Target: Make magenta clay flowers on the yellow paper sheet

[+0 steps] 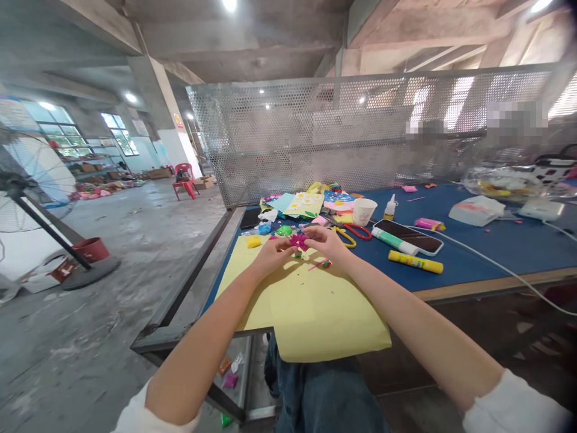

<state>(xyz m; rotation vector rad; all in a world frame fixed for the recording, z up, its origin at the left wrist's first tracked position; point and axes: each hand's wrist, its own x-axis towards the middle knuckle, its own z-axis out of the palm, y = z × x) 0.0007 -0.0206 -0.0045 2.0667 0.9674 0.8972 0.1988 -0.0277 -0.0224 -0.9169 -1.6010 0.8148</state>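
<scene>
Between my two hands is a small magenta flower (298, 241) that looks moulded from soft clay, held above the yellow paper (315, 307). My left hand (274, 252) pinches its left side with the fingertips. From the right, my right hand (325, 240) grips the other edge between thumb and fingers. A bit of green (298, 255) shows just under the flower; I cannot tell whether it is joined on. Close by on the paper lie a thin pink stick (317, 265) and a small green and pink piece (327, 264). A yellow lump (253, 241) rests farther left.
Scissors with red and yellow handles (358, 232), a white cup (363, 211), a phone (408, 236), a yellow glue stick (415, 262) and a small white bottle (390, 207) stand or lie to the right. A white cable (487, 255) crosses the blue tabletop (451, 240). Behind rises a perforated metal panel (306, 138).
</scene>
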